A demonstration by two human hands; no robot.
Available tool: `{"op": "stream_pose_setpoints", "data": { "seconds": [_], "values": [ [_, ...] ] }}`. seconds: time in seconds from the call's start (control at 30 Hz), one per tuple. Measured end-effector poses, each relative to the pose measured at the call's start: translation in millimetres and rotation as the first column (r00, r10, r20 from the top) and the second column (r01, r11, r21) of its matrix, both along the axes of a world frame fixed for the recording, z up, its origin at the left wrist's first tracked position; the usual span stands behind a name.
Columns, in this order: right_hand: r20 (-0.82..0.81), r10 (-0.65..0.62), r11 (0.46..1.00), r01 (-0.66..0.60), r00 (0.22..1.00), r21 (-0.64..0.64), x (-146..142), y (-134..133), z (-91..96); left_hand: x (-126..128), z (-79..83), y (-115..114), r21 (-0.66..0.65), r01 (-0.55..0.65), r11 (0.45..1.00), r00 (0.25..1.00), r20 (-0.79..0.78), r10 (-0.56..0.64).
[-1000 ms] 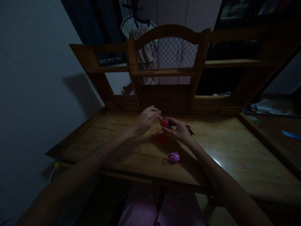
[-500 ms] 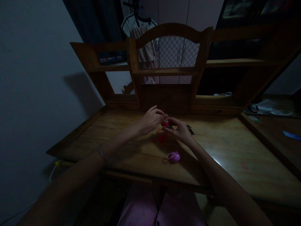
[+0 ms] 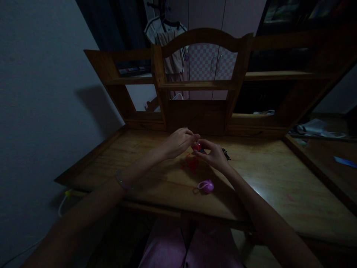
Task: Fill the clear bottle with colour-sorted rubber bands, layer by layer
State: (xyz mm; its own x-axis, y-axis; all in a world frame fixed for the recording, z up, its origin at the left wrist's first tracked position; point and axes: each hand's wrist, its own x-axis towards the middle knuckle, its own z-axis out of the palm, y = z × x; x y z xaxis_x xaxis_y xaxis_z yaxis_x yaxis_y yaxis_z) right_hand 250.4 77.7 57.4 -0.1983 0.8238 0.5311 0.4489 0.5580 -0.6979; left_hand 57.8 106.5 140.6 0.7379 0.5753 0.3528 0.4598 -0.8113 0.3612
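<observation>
Both my hands meet above the middle of the wooden desk (image 3: 273,175). My right hand (image 3: 213,154) is closed round a small red object (image 3: 196,146), too dim to name. My left hand (image 3: 178,141) pinches at the top of that same red object with thumb and forefinger. Directly below the hands, loose red strands (image 3: 191,163) lie on the desk. Nearer to me rests a small pink-purple oval thing with a loop (image 3: 205,186). A small dark item (image 3: 225,153) lies just right of my right hand.
A wooden hutch (image 3: 200,85) with shelves stands at the back of the desk. A grey wall (image 3: 41,93) closes the left side. On the right, a side surface carries papers (image 3: 318,128) and a blue item (image 3: 344,160). Clothes (image 3: 170,48) hang behind the hutch.
My left hand's thumb and fingers have closed further in on the red object. Both hands stay in nearly the same place.
</observation>
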Motion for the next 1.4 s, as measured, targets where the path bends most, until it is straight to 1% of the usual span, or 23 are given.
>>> {"op": "stream_pose_setpoints", "data": {
  "seconds": [0.07,0.23,0.37,0.43,0.5,0.57,0.7,0.83,0.93,1.03,1.13,1.2,1.3,1.33,1.4],
  "values": [
    [0.002,-0.005,1.000,0.005,1.000,0.000,0.0,0.0,0.2,0.6,1.1,-0.5,-0.030,0.012,0.999,1.000,-0.025,-0.013],
    [0.005,0.007,1.000,-0.008,1.000,0.009,0.3,0.1,0.7,-0.4,1.1,-0.9,-0.078,-0.010,0.997,0.999,-0.035,0.007],
    [-0.002,0.007,1.000,-0.007,1.000,-0.001,0.5,0.7,-0.2,-3.0,0.3,-1.0,-0.010,0.003,1.000,1.000,0.013,-0.003],
    [-0.009,0.003,1.000,-0.003,1.000,-0.008,0.6,1.1,-1.1,-4.2,1.4,-2.3,0.019,-0.023,1.000,0.998,0.067,0.022],
    [-0.020,0.005,1.000,-0.006,1.000,-0.013,0.9,1.7,-1.9,-4.7,3.0,-3.8,0.021,-0.051,0.998,0.993,0.110,0.049],
    [-0.029,0.008,1.000,-0.008,1.000,-0.010,1.4,2.6,-2.7,-4.3,4.4,-5.1,-0.002,-0.054,0.999,0.992,0.112,0.054],
    [-0.048,0.007,1.000,-0.008,0.999,-0.013,2.7,4.6,-3.8,-2.1,4.2,-5.4,-0.091,-0.009,0.996,0.998,0.055,0.015],
    [-0.049,0.013,1.000,-0.013,0.999,-0.012,2.7,4.2,-2.5,0.2,-1.6,-1.0,-0.179,-0.029,0.983,0.998,0.042,0.037],
    [-0.045,0.022,1.000,-0.022,0.999,-0.005,2.2,2.7,-0.7,1.9,-6.8,4.7,-0.195,-0.011,0.981,0.998,0.051,0.021],
    [-0.024,0.015,1.000,-0.014,1.000,0.012,1.9,2.4,-0.7,3.2,-8.2,7.5,-0.183,-0.003,0.983,0.999,0.049,0.012],
    [-0.017,-0.001,1.000,0.001,1.000,0.011,1.7,3.5,-3.0,2.0,-4.6,4.3,-0.106,-0.003,0.994,0.998,0.059,0.009],
    [-0.025,0.000,1.000,0.001,1.000,0.004,1.7,4.2,-4.6,0.1,-1.0,0.3,-0.063,-0.053,0.997,0.992,0.111,0.060],
    [-0.025,0.008,1.000,-0.008,1.000,-0.005,1.9,3.9,-4.7,-1.6,2.6,-4.0,-0.051,-0.140,0.989,0.975,0.169,0.146],
    [-0.021,0.006,1.000,-0.006,1.000,-0.006,1.9,3.4,-4.0,-1.4,2.9,-4.3,-0.053,-0.137,0.989,0.977,0.156,0.143],
    [-0.005,0.000,1.000,0.000,1.000,0.001,1.8,2.3,-1.9,0.3,1.8,-3.4,-0.060,-0.086,0.994,0.991,0.095,0.092]
  ]
}}
